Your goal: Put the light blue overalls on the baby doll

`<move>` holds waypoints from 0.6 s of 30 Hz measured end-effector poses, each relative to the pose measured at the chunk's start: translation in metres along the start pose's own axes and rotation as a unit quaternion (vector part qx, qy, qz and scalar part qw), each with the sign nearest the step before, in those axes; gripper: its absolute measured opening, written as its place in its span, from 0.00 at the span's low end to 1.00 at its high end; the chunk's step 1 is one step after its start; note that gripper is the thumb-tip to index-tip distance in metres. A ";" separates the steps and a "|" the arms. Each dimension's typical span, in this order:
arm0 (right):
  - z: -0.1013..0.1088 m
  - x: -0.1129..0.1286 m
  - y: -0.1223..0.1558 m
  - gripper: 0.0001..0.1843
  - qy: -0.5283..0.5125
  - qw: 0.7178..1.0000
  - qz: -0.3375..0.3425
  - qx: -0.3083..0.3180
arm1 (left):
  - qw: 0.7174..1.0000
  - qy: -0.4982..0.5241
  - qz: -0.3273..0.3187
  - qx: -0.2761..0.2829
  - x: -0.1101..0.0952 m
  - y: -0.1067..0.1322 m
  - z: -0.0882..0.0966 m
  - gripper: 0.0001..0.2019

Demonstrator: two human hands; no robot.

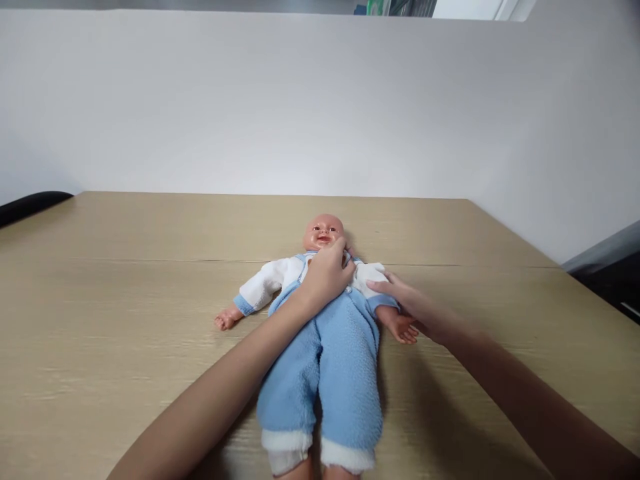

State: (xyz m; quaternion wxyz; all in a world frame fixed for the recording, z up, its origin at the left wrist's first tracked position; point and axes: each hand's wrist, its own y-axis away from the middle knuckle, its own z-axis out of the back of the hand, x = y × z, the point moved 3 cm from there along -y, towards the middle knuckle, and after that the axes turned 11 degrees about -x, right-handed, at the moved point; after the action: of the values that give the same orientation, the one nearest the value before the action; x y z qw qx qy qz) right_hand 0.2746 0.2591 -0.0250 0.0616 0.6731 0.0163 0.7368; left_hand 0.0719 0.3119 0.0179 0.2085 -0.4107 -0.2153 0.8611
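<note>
A baby doll [345,353] lies on its back on the wooden table, its bald head pointing away from me. It wears a light blue fleece outfit with white sleeves [265,283], blue cuffs and white leg hems. My left hand [330,270] reaches across the doll's chest, its fingers curled at the collar just below the chin; the fingertips are partly hidden. On the right, my right hand [407,297] grips the doll's white sleeve [369,277], thumb on top and the other fingers mostly hidden behind the arm. The doll's other arm rests out to the left.
The light wooden table [125,287] has a seam running across it. Behind its far edge rises a white wall [280,100]. A black curved object [35,205] shows at the left edge, and a dark object [613,280] stands beyond the table's right side.
</note>
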 end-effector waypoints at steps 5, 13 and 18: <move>0.036 0.006 0.024 0.39 0.091 0.990 -0.103 0.001 | 0.998 -0.060 -0.019 0.006 -0.004 0.001 0.001 0.08; 0.095 -0.017 0.008 0.35 0.128 0.990 -0.002 -0.066 | 0.982 -0.178 -0.057 0.005 -0.008 0.002 0.002 0.05; 0.108 -0.033 0.006 0.35 0.212 0.970 0.074 -0.090 | 0.975 -0.209 -0.078 -0.013 -0.010 0.003 0.002 0.07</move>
State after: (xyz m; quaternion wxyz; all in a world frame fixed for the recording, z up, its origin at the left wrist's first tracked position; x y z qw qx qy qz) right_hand 0.3845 0.2434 -0.0474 0.0621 0.4926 -0.0871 0.8637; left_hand 0.0750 0.3037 0.0236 0.2195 -0.2061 -0.2966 0.9063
